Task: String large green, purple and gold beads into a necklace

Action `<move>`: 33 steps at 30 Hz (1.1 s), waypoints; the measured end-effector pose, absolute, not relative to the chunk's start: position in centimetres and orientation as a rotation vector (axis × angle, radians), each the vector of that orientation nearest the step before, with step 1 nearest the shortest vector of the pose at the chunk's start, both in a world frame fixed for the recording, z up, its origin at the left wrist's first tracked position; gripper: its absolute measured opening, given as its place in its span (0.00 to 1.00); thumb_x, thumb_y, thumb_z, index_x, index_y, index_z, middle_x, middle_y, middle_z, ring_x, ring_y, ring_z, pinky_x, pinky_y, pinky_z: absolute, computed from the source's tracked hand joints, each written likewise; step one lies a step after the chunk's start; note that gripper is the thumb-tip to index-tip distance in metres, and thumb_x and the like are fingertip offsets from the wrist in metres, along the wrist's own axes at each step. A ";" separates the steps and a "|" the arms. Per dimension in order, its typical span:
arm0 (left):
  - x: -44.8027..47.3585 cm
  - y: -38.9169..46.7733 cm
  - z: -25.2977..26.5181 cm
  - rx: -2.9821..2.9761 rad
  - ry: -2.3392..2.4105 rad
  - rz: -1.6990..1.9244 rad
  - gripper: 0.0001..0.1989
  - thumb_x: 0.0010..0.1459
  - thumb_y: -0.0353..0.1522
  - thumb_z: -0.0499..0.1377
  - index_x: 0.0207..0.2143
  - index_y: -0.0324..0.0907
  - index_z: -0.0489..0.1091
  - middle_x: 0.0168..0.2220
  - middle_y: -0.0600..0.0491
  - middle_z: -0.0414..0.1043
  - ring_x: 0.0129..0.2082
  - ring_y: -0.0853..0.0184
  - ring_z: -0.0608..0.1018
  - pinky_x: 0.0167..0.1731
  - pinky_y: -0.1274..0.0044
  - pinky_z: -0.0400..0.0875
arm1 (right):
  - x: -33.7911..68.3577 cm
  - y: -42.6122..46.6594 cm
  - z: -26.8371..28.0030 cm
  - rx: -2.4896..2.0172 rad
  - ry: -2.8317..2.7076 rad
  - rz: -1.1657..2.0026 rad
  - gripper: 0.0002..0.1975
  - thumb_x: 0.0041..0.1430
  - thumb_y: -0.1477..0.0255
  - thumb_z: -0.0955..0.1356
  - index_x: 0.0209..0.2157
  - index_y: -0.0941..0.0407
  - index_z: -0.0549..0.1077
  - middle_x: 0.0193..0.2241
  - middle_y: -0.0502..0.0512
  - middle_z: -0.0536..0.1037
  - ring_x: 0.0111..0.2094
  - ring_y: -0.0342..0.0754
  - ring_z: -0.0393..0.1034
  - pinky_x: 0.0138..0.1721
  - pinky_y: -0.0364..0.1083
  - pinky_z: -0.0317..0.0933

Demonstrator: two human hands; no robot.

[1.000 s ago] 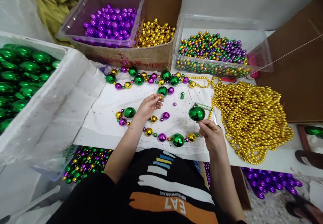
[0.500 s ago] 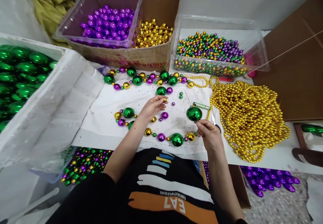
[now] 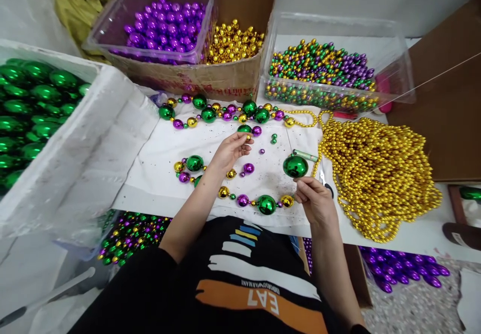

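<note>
My left hand point(image 3: 232, 151) pinches a small gold bead point(image 3: 248, 137) between thumb and forefinger, its other fingers loosely curled. It partly covers a green bead point(image 3: 244, 129) beside a purple bead point(image 3: 256, 131). My right hand point(image 3: 317, 199) is closed just under a large green bead point(image 3: 295, 166), pinching the thin needle that carries it. The needle point(image 3: 289, 141) sticks up past a tiny green bead above the large one. A strand of green, purple and gold beads point(image 3: 266, 204) lies on the white cloth point(image 3: 150, 166), reaching toward my right hand and passing partly behind my left forearm.
Behind stand a tub of purple beads point(image 3: 165, 25), a carton of gold beads point(image 3: 235, 43) and a clear bin of mixed beads point(image 3: 323, 65). Gold bead chains point(image 3: 379, 173) heap at right, near scissors point(image 3: 326, 181) and a green tube point(image 3: 305, 155). A box of green beads point(image 3: 41, 93) is left.
My left hand has moved slightly away from me with the gold bead and now overlaps the loose green bead. My right hand keeps its grip. The whole view has shifted a little.
</note>
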State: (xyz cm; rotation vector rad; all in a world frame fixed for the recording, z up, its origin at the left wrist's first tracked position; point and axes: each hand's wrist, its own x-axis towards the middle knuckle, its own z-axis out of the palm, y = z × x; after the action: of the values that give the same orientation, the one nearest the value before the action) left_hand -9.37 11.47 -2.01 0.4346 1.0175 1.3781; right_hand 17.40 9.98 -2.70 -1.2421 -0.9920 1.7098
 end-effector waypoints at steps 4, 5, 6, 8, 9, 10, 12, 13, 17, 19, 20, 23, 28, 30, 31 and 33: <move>-9.6 11.2 -2.1 0.404 1.008 1.394 0.09 0.54 0.32 0.66 0.37 0.38 0.73 0.32 0.52 0.77 0.27 0.75 0.75 0.31 0.80 0.68 | 17.1 9.3 -2.7 -1.275 -1.143 1.668 0.08 0.47 0.65 0.76 0.28 0.54 0.78 0.27 0.49 0.72 0.18 0.37 0.56 0.18 0.42 0.54; -9.6 11.1 -2.2 0.393 0.997 1.390 0.09 0.54 0.32 0.66 0.37 0.38 0.73 0.32 0.52 0.77 0.27 0.74 0.76 0.31 0.80 0.69 | 17.0 9.1 -2.8 -1.280 -1.201 1.665 0.08 0.48 0.66 0.76 0.28 0.54 0.78 0.26 0.49 0.72 0.19 0.38 0.58 0.18 0.42 0.54; -9.5 11.0 -2.3 0.385 0.984 1.385 0.09 0.54 0.32 0.66 0.37 0.38 0.73 0.32 0.51 0.77 0.27 0.74 0.76 0.31 0.80 0.69 | 16.9 8.9 -2.8 -1.283 -1.256 1.661 0.08 0.48 0.65 0.76 0.28 0.54 0.79 0.27 0.49 0.72 0.19 0.38 0.59 0.18 0.42 0.54; -9.4 10.8 -2.5 0.376 0.958 1.374 0.10 0.55 0.33 0.66 0.37 0.38 0.73 0.33 0.51 0.77 0.27 0.74 0.76 0.31 0.80 0.69 | 16.7 8.5 -3.0 -1.283 -1.347 1.647 0.07 0.50 0.65 0.75 0.27 0.54 0.79 0.27 0.49 0.72 0.18 0.39 0.60 0.18 0.42 0.54; -9.3 10.7 -2.6 0.373 0.950 1.370 0.10 0.55 0.33 0.66 0.38 0.38 0.73 0.34 0.50 0.77 0.27 0.74 0.76 0.31 0.79 0.70 | 16.7 8.4 -3.0 -1.283 -1.378 1.634 0.07 0.50 0.65 0.75 0.27 0.54 0.79 0.27 0.49 0.72 0.18 0.39 0.60 0.18 0.42 0.54; -9.3 10.7 -2.7 0.370 0.946 1.368 0.10 0.55 0.33 0.66 0.38 0.38 0.73 0.34 0.50 0.77 0.27 0.74 0.76 0.31 0.79 0.70 | 16.6 8.3 -3.1 -1.283 -1.399 1.620 0.07 0.51 0.65 0.75 0.28 0.54 0.79 0.27 0.49 0.72 0.18 0.39 0.60 0.18 0.42 0.54; -9.3 10.6 -2.7 0.366 0.946 1.364 0.10 0.55 0.33 0.66 0.38 0.38 0.73 0.34 0.50 0.76 0.27 0.74 0.76 0.31 0.80 0.69 | 16.6 8.2 -3.1 -1.289 -1.418 1.596 0.07 0.51 0.65 0.74 0.28 0.54 0.80 0.27 0.49 0.71 0.19 0.39 0.61 0.19 0.43 0.54; -9.2 10.6 -2.7 0.365 0.947 1.366 0.10 0.55 0.33 0.66 0.38 0.38 0.74 0.34 0.51 0.76 0.27 0.74 0.75 0.31 0.80 0.69 | 16.5 8.2 -3.1 -1.292 -1.418 1.587 0.07 0.52 0.65 0.74 0.29 0.54 0.80 0.27 0.49 0.71 0.19 0.39 0.61 0.19 0.43 0.54; -9.1 10.4 -2.6 0.362 0.942 1.372 0.09 0.54 0.32 0.66 0.37 0.38 0.74 0.33 0.51 0.76 0.27 0.75 0.75 0.30 0.80 0.69 | 16.3 8.4 -2.9 -1.311 -1.394 1.568 0.06 0.52 0.65 0.74 0.29 0.54 0.80 0.27 0.49 0.70 0.18 0.38 0.60 0.18 0.43 0.53; -9.1 10.3 -2.5 0.365 0.946 1.368 0.10 0.53 0.32 0.67 0.37 0.38 0.74 0.33 0.51 0.76 0.27 0.75 0.75 0.30 0.80 0.68 | 16.2 8.5 -2.9 -1.319 -1.389 1.561 0.06 0.52 0.66 0.74 0.29 0.54 0.80 0.27 0.49 0.70 0.18 0.38 0.59 0.18 0.43 0.53; -9.0 10.3 -2.4 0.367 0.951 1.365 0.10 0.53 0.32 0.67 0.38 0.38 0.74 0.33 0.51 0.76 0.27 0.75 0.75 0.30 0.80 0.68 | 16.2 8.5 -2.9 -1.323 -1.389 1.557 0.06 0.52 0.65 0.74 0.29 0.54 0.80 0.27 0.48 0.70 0.18 0.38 0.59 0.18 0.43 0.53; -9.0 10.3 -2.4 0.381 0.969 1.359 0.10 0.53 0.32 0.67 0.37 0.38 0.74 0.33 0.51 0.76 0.27 0.74 0.75 0.30 0.80 0.69 | 16.2 8.5 -3.0 -1.332 -1.392 1.550 0.06 0.52 0.65 0.74 0.29 0.53 0.80 0.26 0.48 0.70 0.18 0.38 0.59 0.18 0.42 0.53; -9.0 10.3 -2.5 0.411 1.005 1.353 0.10 0.53 0.32 0.67 0.38 0.38 0.74 0.33 0.52 0.76 0.27 0.74 0.75 0.31 0.79 0.69 | 16.2 8.5 -3.2 -1.340 -1.389 1.554 0.07 0.51 0.65 0.74 0.29 0.53 0.80 0.26 0.48 0.69 0.18 0.39 0.59 0.18 0.42 0.53; -9.0 10.3 -2.6 0.412 1.015 1.357 0.10 0.53 0.33 0.67 0.38 0.38 0.74 0.33 0.52 0.76 0.27 0.75 0.75 0.31 0.79 0.68 | 16.2 8.5 -3.2 -1.343 -1.389 1.553 0.07 0.51 0.65 0.74 0.29 0.54 0.80 0.26 0.49 0.69 0.18 0.39 0.60 0.18 0.42 0.53; -8.9 10.3 -2.6 0.413 1.017 1.357 0.11 0.53 0.33 0.67 0.38 0.38 0.74 0.33 0.52 0.76 0.27 0.75 0.75 0.31 0.79 0.68 | 16.2 8.5 -3.2 -1.344 -1.391 1.554 0.07 0.51 0.65 0.74 0.29 0.54 0.79 0.26 0.49 0.69 0.18 0.39 0.60 0.18 0.42 0.53; -9.0 10.2 -2.6 0.418 1.019 1.357 0.11 0.53 0.33 0.67 0.38 0.38 0.74 0.33 0.51 0.76 0.27 0.75 0.75 0.31 0.79 0.68 | 16.2 8.5 -3.3 -1.346 -1.398 1.554 0.07 0.52 0.65 0.74 0.29 0.54 0.79 0.26 0.49 0.69 0.18 0.39 0.60 0.18 0.42 0.53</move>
State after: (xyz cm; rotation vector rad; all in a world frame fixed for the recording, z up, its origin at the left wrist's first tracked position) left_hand -8.95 10.24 -2.55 0.4182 1.0189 1.3565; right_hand 16.20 8.51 -3.28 -1.3459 -1.3975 1.5542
